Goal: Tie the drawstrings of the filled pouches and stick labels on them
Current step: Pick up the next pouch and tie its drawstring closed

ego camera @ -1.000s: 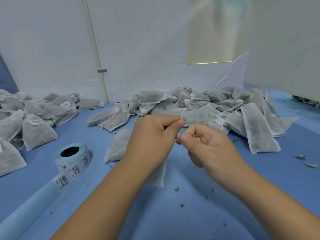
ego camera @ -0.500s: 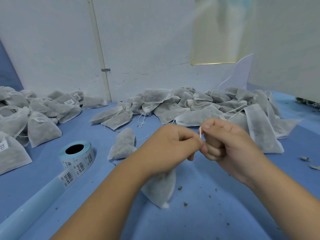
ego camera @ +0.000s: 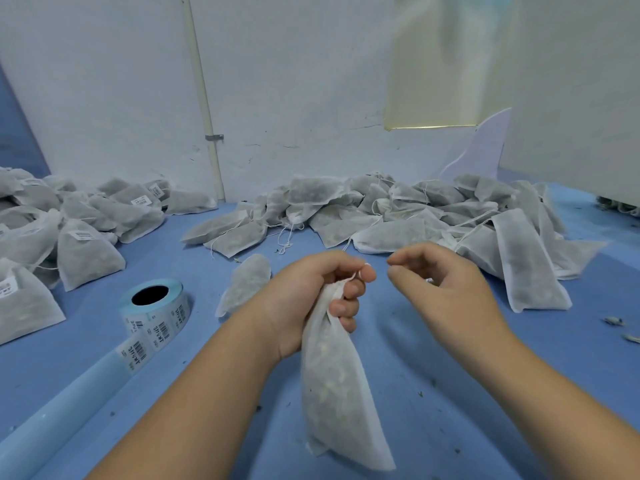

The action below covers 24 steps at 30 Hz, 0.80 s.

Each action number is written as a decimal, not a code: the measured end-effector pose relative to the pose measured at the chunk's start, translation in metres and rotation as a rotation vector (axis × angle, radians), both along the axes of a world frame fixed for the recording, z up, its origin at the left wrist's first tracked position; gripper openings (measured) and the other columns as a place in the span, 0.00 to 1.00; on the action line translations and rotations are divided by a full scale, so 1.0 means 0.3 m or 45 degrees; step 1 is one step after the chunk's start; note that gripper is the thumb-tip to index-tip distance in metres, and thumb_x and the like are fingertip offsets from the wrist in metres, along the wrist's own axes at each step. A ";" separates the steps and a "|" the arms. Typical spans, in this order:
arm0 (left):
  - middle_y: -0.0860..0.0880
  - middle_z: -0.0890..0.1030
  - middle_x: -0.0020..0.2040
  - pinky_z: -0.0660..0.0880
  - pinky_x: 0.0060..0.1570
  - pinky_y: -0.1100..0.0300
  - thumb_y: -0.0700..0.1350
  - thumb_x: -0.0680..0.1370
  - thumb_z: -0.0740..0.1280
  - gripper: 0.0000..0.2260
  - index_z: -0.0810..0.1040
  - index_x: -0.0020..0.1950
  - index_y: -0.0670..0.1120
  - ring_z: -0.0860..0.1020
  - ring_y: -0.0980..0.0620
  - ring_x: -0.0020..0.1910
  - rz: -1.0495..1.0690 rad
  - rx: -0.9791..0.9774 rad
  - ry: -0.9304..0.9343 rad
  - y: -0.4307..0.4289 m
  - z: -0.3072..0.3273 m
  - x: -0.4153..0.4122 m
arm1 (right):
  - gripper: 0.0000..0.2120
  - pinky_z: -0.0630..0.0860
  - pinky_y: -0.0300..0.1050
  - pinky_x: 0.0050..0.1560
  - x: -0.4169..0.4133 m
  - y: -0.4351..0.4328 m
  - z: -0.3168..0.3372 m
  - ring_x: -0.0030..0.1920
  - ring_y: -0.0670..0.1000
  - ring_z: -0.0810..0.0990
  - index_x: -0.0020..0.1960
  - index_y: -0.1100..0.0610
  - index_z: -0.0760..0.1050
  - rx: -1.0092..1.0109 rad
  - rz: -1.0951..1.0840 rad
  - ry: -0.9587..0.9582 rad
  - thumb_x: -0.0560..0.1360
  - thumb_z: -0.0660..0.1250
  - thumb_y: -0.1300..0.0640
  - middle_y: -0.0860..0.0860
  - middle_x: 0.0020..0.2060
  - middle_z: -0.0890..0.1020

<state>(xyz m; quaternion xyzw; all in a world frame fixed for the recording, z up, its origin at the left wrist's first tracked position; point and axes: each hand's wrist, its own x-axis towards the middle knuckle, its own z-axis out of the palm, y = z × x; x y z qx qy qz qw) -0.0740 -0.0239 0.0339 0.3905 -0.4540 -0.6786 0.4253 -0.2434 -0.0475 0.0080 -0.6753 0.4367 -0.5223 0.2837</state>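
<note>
Your left hand [ego camera: 311, 299] was clenched around the gathered neck of one soft, white non-woven pouch [ego camera: 336, 386], which hung down over the blue table [ego camera: 450, 427], its thin drawstring [ego camera: 360, 270] looped at your forefinger. Your right hand [ego camera: 446, 289] hovered just beside it, fingers loosely curled, gripping nothing visible. Left of your forearm lay one label roll [ego camera: 156, 306], its barcoded strip trailing toward you. One loose pouch [ego camera: 247, 282] lay beyond your wrist. Farther back, untied pouches [ego camera: 398, 216] were heaped against the wall; labelled pouches [ego camera: 79, 230] were piled at the left.
</note>
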 end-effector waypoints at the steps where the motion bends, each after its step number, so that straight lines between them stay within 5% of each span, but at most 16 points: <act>1: 0.51 0.68 0.28 0.65 0.25 0.64 0.44 0.74 0.64 0.11 0.80 0.33 0.45 0.63 0.56 0.22 0.007 -0.011 -0.047 -0.002 -0.003 0.000 | 0.07 0.71 0.31 0.37 0.004 0.013 0.010 0.36 0.41 0.77 0.38 0.48 0.80 0.007 0.081 -0.083 0.72 0.70 0.58 0.45 0.34 0.81; 4: 0.51 0.68 0.29 0.65 0.27 0.63 0.43 0.78 0.62 0.14 0.79 0.34 0.46 0.62 0.56 0.23 0.010 -0.082 -0.165 -0.001 -0.005 -0.008 | 0.04 0.71 0.38 0.34 0.008 0.032 0.024 0.33 0.46 0.75 0.34 0.50 0.79 0.033 0.206 -0.147 0.67 0.68 0.53 0.53 0.32 0.79; 11: 0.50 0.69 0.29 0.65 0.28 0.62 0.41 0.77 0.62 0.13 0.78 0.33 0.46 0.63 0.55 0.23 -0.024 -0.195 -0.297 0.016 0.014 -0.011 | 0.05 0.71 0.34 0.36 -0.004 0.026 0.030 0.32 0.43 0.75 0.34 0.52 0.79 0.118 0.392 -0.035 0.66 0.66 0.55 0.46 0.29 0.79; 16: 0.50 0.70 0.29 0.65 0.27 0.63 0.42 0.78 0.63 0.13 0.79 0.34 0.46 0.64 0.54 0.23 -0.024 -0.278 -0.483 0.025 0.032 -0.015 | 0.02 0.69 0.45 0.39 -0.014 0.031 0.041 0.35 0.49 0.72 0.34 0.54 0.78 0.127 0.426 -0.009 0.65 0.67 0.56 0.64 0.37 0.79; 24: 0.53 0.72 0.28 0.68 0.30 0.66 0.43 0.80 0.64 0.12 0.81 0.38 0.46 0.67 0.55 0.25 -0.098 -0.446 -0.816 0.034 0.055 0.000 | 0.04 0.67 0.46 0.36 -0.027 0.032 0.037 0.34 0.51 0.69 0.36 0.57 0.79 0.137 0.537 0.060 0.67 0.67 0.58 0.66 0.37 0.78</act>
